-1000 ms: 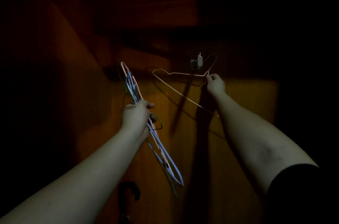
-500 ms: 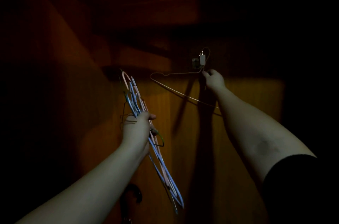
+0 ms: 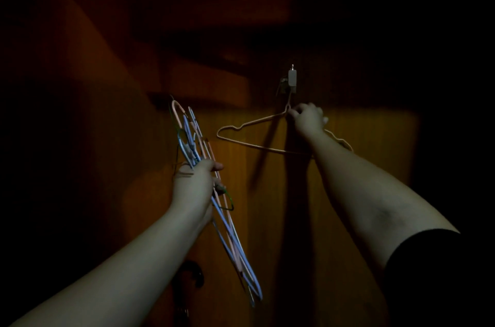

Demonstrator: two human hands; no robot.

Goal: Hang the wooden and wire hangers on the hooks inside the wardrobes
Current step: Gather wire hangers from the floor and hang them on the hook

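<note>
Lowered onto the hook (image 3: 292, 77), the wire hanger (image 3: 257, 136) stays pinched in the right hand (image 3: 308, 120) (left hand (image 3: 194, 184) grips the bundle (image 3: 203, 166)).

Bare wardrobe panel (image 3: 375, 155) lies open right of the hook (image 3: 292, 77); the hung wire hanger (image 3: 241, 127) and a held hanger bundle (image 3: 198, 155) crowd its left.

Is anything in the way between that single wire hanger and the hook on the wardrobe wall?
Nothing visible. The right hand pinches the wire hanger at its neck just below the hook; its top reaches up to the hook, though the dark hides whether it has caught.
</note>
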